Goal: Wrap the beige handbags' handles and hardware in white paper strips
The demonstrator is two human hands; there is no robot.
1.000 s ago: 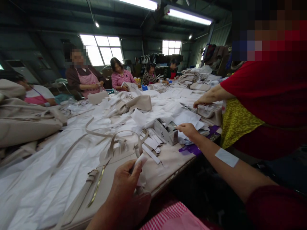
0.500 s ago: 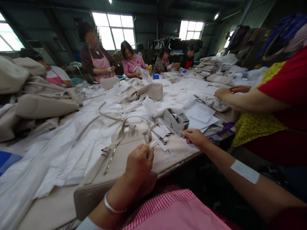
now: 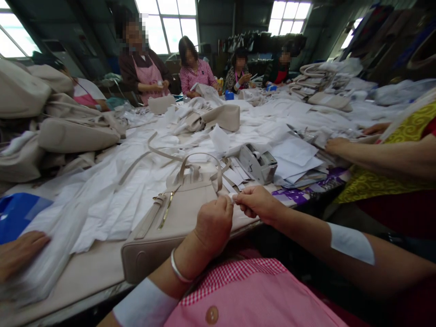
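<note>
My left hand point(image 3: 214, 222) is closed in a fist on a small white wrapped piece point(image 3: 233, 196) at the table's near edge. My right hand point(image 3: 256, 203) pinches the same piece from the right, fingertips meeting my left. A beige handbag point(image 3: 170, 218) with a gold clasp lies flat just beyond my left hand, its handle point(image 3: 199, 165) arching up. White paper strips point(image 3: 235, 177) lie behind my hands, beside a grey tape dispenser point(image 3: 259, 163).
White wrapping paper point(image 3: 112, 200) covers the long table. Beige bags point(image 3: 68, 131) are stacked at the left. A co-worker's arm point(image 3: 374, 154) reaches in from the right, another's hand point(image 3: 18, 252) rests at the near left. Several people work at the far end.
My right hand has come back from the tape dispenser to meet my left hand. The view has tilted down and left, so the bag lies closer to me.
</note>
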